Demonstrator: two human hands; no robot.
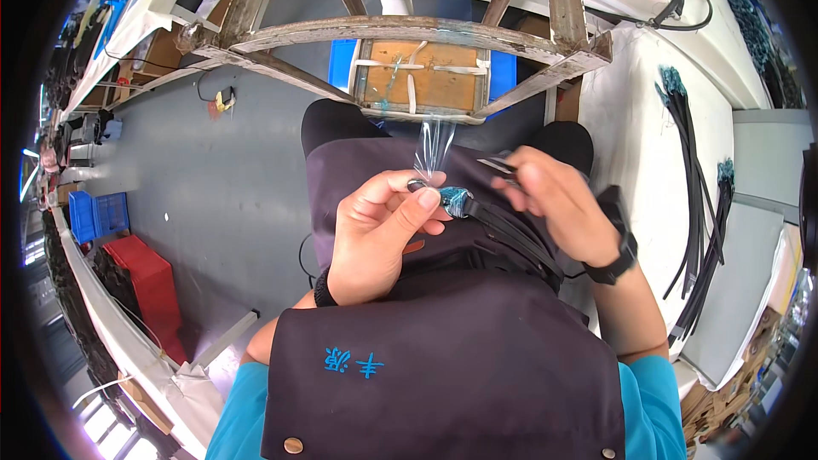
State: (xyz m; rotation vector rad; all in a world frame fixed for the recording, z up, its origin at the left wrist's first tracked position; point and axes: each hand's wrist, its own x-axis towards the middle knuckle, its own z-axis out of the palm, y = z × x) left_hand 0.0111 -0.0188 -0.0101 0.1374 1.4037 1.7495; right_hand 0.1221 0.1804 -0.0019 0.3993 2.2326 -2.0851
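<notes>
My left hand (379, 226) is closed, thumb and fingers pinching the teal end of a black strap bundle (503, 228) over my lap. From there the straps run right and down across my dark apron (443, 358). A strip of clear plastic film (434, 146) stands up from the pinched fingers. Just to the right, my right hand (550, 196) is raised with curled fingers and blurred by motion. It grips a small dark object (497, 167) with a pale edge, whose kind I cannot make out.
Beyond my knees stands a worn metal frame (409, 31) with a brown board (422, 77) low in its middle. More teal-ended black straps (694, 170) lie on the white surface at right. Blue (98, 215) and red (145, 285) containers are at left.
</notes>
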